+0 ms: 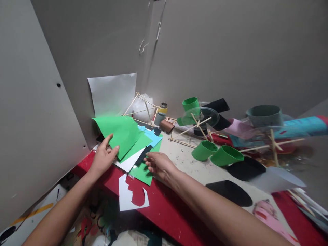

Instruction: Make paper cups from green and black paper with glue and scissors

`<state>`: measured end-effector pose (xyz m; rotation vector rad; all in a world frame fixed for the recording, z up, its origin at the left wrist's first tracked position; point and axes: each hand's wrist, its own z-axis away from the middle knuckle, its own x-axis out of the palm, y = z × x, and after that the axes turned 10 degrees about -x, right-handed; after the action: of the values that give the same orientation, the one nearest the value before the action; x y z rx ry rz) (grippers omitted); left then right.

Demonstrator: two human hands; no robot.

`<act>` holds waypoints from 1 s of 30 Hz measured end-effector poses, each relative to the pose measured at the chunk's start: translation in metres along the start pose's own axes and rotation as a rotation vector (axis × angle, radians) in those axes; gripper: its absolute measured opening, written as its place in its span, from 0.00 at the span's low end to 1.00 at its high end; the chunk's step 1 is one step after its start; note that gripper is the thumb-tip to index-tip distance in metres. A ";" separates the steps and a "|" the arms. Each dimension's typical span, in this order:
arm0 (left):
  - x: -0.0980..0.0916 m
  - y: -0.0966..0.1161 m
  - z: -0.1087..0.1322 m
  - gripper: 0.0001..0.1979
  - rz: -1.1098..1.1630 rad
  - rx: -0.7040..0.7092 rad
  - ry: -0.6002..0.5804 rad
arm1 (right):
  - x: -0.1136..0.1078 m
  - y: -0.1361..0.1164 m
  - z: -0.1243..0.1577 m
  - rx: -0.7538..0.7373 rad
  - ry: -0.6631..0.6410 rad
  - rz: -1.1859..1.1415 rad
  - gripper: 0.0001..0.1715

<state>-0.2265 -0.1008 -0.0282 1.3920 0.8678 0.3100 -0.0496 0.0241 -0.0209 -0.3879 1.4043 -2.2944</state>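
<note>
A bright green sheet (120, 133) bulges up on top of a stack of craft sheets, its left edge raised. My left hand (104, 155) is at that edge, thumb and forefinger apart over the sheet, no pinch visible. Close to the stack's right side is my right hand (160, 164), its fingers loosely bent and apart, near a dark strip (143, 155). Under the top sheet lie a white sheet (130, 160), more green sheets (142, 174) and a light blue piece with a jagged edge (153, 136).
A white cut-out sheet (124, 196) overhangs the red table edge (164, 212). Behind the stack stand a white sheet (112, 92) and a stick frame (143, 106). Rightward lie a brown tube (167, 126), green rolls (227, 155), black pieces (230, 192) and a blue roll (304, 125).
</note>
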 end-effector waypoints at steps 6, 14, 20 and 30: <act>-0.012 -0.007 0.019 0.32 -0.030 0.016 0.064 | 0.010 -0.002 -0.012 -0.078 0.087 0.007 0.19; -0.019 -0.031 0.053 0.20 -0.207 0.397 0.412 | 0.007 -0.004 -0.019 -0.174 0.153 -0.009 0.19; 0.009 -0.017 0.062 0.21 -0.486 0.833 0.169 | 0.012 -0.012 -0.016 -0.250 0.154 -0.037 0.17; 0.045 0.021 0.003 0.11 -0.600 0.499 -0.098 | 0.011 -0.014 -0.017 -0.262 0.142 -0.148 0.17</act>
<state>-0.1884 -0.0697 -0.0242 1.5001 1.2854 -0.4598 -0.0695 0.0376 -0.0160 -0.4280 1.8125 -2.2958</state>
